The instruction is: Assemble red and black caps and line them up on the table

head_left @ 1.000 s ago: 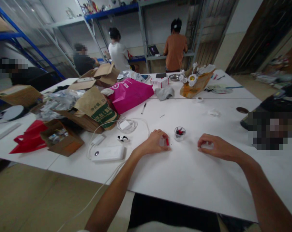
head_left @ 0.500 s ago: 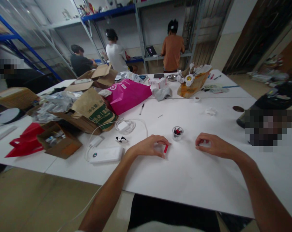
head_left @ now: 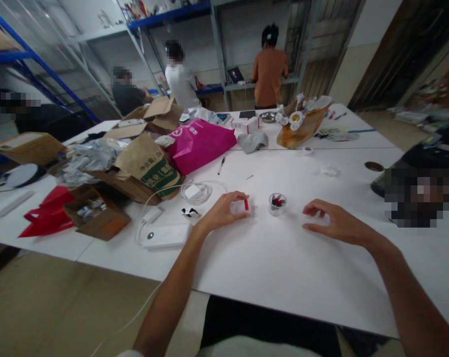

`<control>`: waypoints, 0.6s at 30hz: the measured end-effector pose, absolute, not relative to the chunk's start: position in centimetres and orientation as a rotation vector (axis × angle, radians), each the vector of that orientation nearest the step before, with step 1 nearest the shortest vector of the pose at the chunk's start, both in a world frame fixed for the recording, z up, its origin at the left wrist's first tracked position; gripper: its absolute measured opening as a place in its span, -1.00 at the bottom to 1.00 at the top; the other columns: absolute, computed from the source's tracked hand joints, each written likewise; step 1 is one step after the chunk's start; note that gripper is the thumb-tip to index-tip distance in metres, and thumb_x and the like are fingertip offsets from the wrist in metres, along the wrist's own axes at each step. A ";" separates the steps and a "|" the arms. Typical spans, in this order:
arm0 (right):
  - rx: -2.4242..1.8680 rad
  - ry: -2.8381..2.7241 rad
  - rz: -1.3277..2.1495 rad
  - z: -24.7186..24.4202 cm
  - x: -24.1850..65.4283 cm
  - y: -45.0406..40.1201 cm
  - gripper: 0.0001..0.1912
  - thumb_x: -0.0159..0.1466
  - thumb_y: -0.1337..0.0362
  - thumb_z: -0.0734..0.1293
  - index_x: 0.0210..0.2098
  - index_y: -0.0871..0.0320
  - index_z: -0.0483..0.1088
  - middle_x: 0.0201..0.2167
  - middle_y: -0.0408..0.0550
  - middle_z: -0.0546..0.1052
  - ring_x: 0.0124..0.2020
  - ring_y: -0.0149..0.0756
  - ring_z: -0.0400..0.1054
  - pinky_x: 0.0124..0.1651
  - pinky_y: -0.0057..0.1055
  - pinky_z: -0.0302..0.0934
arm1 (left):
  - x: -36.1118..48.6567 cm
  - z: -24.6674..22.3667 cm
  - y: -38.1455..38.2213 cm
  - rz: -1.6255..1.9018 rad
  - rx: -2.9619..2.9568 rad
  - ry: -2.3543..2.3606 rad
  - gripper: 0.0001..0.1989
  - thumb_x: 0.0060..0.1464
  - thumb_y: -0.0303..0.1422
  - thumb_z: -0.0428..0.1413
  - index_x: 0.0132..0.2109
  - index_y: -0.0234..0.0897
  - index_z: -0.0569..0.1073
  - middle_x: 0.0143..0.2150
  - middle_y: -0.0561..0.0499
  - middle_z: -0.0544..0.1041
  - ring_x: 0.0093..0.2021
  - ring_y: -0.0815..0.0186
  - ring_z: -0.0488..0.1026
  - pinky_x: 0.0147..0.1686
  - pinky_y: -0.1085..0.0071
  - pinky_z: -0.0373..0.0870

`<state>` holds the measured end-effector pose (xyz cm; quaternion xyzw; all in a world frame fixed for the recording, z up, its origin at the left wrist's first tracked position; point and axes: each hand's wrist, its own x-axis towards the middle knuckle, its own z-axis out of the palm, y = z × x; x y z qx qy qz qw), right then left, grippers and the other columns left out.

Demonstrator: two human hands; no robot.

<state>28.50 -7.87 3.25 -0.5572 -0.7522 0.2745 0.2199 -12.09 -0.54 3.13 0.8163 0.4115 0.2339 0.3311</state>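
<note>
My left hand (head_left: pixel 229 210) holds a small clear container with a red strip (head_left: pixel 246 205) between thumb and fingers, just above or on the white table. To its right stands a round clear cup (head_left: pixel 277 204) with black and red small items in it. My right hand (head_left: pixel 326 220) is on the other side of the cup, fingers curved and apart from the thumb, with nothing visible between them.
A white power bank (head_left: pixel 166 236), a coiled white cable (head_left: pixel 196 192) and a pen (head_left: pixel 221 166) lie on the table (head_left: pixel 269 267). Boxes and a magenta bag (head_left: pixel 204 145) are at the left. A dark bag (head_left: pixel 428 158) sits right. Several people are beyond.
My left hand has moved left and slightly away from me with the red-striped container, farther from the cup. The fingers of my right hand have spread from the thumb.
</note>
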 end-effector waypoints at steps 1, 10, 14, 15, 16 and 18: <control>-1.501 -2.042 0.661 3.9 27.8 -8.2 -0.53 0.34 -0.21 0.51 -0.02 0.01 0.58 -0.01 0.11 0.69 -0.02 0.07 0.57 0.12 0.03 0.49 | -12.1 3.3 -0.6 0.609 2.134 1.068 -0.43 0.25 -0.04 0.44 0.27 -0.18 0.56 0.36 -0.18 0.64 0.34 0.04 0.62 0.45 0.04 0.46; -1.306 -2.512 -0.088 7.7 14.6 -8.9 -0.49 0.51 0.04 0.45 0.38 0.05 0.57 0.64 0.24 0.28 0.64 0.42 0.09 0.60 0.40 -0.03 | -12.9 3.1 -0.5 0.729 2.371 1.200 -0.54 0.32 -0.15 0.37 0.27 -0.14 0.53 0.30 -0.17 0.64 0.35 -0.05 0.54 0.46 -0.05 0.35; -1.327 -2.608 -0.226 4.8 12.6 -7.0 -0.34 0.40 -0.18 0.54 0.29 0.14 0.64 0.72 0.26 0.10 0.72 0.37 -0.07 0.67 0.34 -0.12 | -13.6 2.9 -0.1 0.807 2.405 1.231 -0.52 0.32 -0.17 0.38 0.28 -0.16 0.50 0.28 -0.19 0.64 0.35 -0.05 0.52 0.46 -0.04 0.34; -1.325 -2.608 -0.230 4.2 12.6 -6.7 -0.36 0.40 -0.19 0.54 0.27 0.11 0.66 0.72 0.21 0.11 0.73 0.36 -0.06 0.67 0.35 -0.13 | -13.8 3.0 -0.1 0.811 2.400 1.232 -0.52 0.32 -0.18 0.38 0.29 -0.16 0.50 0.29 -0.19 0.63 0.36 -0.05 0.52 0.46 -0.05 0.34; -1.330 -2.611 -0.234 3.7 12.7 -6.5 -0.37 0.40 -0.20 0.54 0.26 0.09 0.67 0.72 0.19 0.10 0.73 0.35 -0.07 0.68 0.35 -0.13 | -13.9 3.0 -0.1 0.808 2.400 1.231 -0.51 0.31 -0.19 0.38 0.29 -0.14 0.49 0.29 -0.18 0.63 0.36 -0.05 0.51 0.47 -0.05 0.34; -1.348 -2.628 -0.242 3.1 12.8 -6.5 -0.38 0.42 -0.20 0.52 0.25 0.10 0.68 0.72 0.19 0.09 0.73 0.35 -0.07 0.69 0.35 -0.15 | -13.9 3.2 -0.2 0.786 2.411 1.239 -0.49 0.30 -0.20 0.39 0.30 -0.14 0.49 0.29 -0.20 0.62 0.38 -0.06 0.50 0.48 -0.06 0.33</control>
